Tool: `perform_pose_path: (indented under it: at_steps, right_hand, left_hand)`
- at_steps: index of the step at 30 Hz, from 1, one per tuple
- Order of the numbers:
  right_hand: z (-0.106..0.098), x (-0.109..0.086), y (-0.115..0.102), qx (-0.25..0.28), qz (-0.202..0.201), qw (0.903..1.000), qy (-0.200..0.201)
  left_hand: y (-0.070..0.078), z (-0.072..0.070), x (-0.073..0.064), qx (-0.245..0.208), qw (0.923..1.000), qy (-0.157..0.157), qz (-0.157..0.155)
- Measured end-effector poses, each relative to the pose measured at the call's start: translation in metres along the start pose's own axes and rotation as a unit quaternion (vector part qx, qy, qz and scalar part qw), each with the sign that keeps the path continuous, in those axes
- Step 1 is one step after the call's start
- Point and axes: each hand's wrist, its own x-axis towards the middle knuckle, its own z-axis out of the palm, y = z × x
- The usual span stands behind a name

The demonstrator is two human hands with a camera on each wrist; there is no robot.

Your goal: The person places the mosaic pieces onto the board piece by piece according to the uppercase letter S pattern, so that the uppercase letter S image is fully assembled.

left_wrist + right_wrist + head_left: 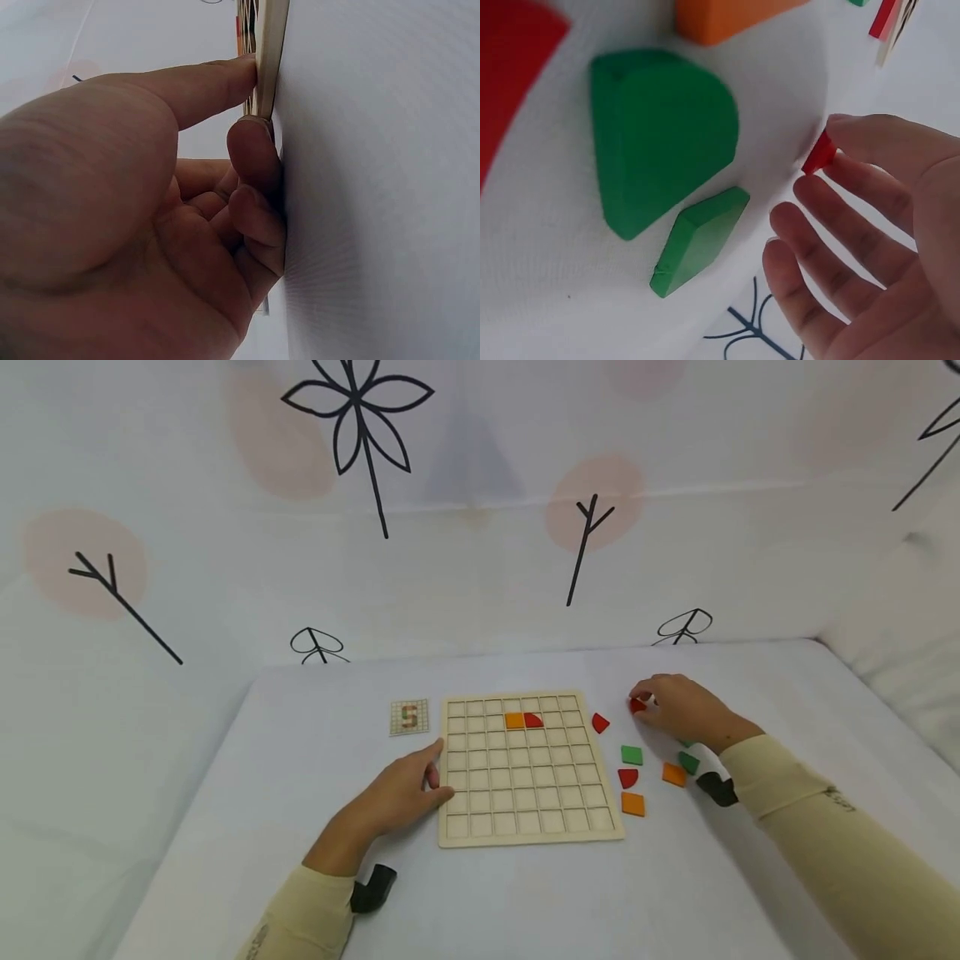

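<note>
One red piece (637, 705), and the right hand (681, 708) had it pinched between thumb and finger, out at two o'clock from the middle of the gridded board (531, 842), while the left hand (401, 787), much farther from that piece, gripped the board's nine-o'clock edge!

wood grid bd (520, 777): flat, 2 pcs (513, 720) in | red pc (637, 705): pinched, R fingers (859, 133), rt of bd
</note>
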Motion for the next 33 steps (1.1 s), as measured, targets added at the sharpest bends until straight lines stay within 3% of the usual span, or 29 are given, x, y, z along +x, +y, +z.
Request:
perform_pose_path:
  at_steps: [13, 19, 25, 33]
  right_hand:
    - [0.004, -0.002, -0.028, 0.065, -0.02, 0.9973, 0.026]
    - [0.004, -0.002, -0.051, 0.061, -0.039, 0.9969, 0.032]
    - [0.012, 0.004, -0.078, 0.058, -0.095, 0.9919, 0.061]
    - [0.021, 0.009, -0.108, 0.073, -0.105, 0.9893, 0.069]
  left_hand:
    - [0.005, -0.001, 0.002, -0.003, 1.0, 0.001, 0.005]
    - [0.005, 0.001, 0.004, -0.003, 1.0, 0.001, 0.006]
    - [0.001, 0.0, 0.002, -0.003, 0.9999, 0.007, -0.007]
    - [0.0, 0.003, 0.001, -0.015, 0.9999, 0.002, -0.007]
